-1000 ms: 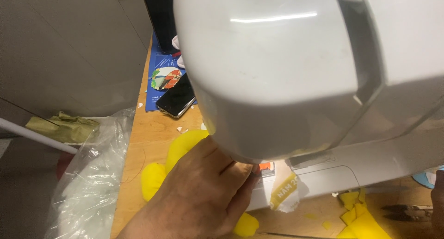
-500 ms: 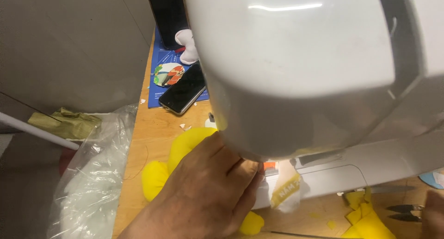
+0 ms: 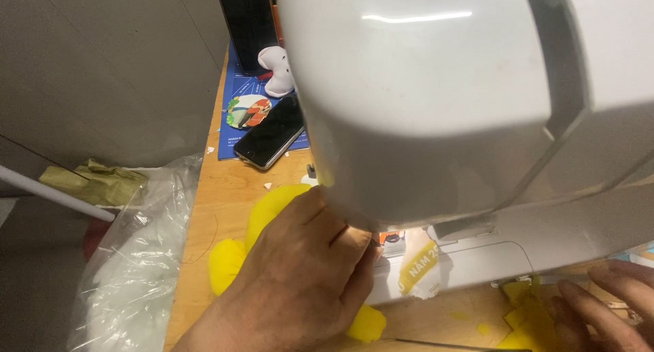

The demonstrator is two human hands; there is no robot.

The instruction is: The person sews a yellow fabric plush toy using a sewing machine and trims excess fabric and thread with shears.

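The left hand (image 3: 300, 284) lies flat, palm down, in the lower middle of the frame, on a soft bright yellow piece of fabric (image 3: 272, 212) that spreads on the counter (image 3: 225, 188) at the foot of a big white sewing machine (image 3: 436, 100). Its fingers (image 3: 357, 246) are stretched forward and pressed together, not closed around anything; the tips go under the head of the machine, very near to the lit place where the needle must be. The needle itself is hidden by the machine body. The right hand (image 3: 606, 304) shows only partly at the lower right corner, fingers open and loose, resting on small yellow fabric scraps (image 3: 524, 314).

The danger I see is for the left fingertips: they are so close to the needle area that a small push forward could bring them under it. Also the yellow fabric is thick and bunched, so it may fold or slide under the flat hand.

The counter is light wood. In the upper middle lies a blue cutting mat (image 3: 235, 130) with a black phone (image 3: 272, 132), a round colourful badge (image 3: 248, 111) and a small white soft toy (image 3: 278, 71) on it. At the left edge hangs a clear crumpled plastic bag (image 3: 136, 256), and behind it stands a plain grey wall (image 3: 102, 72).
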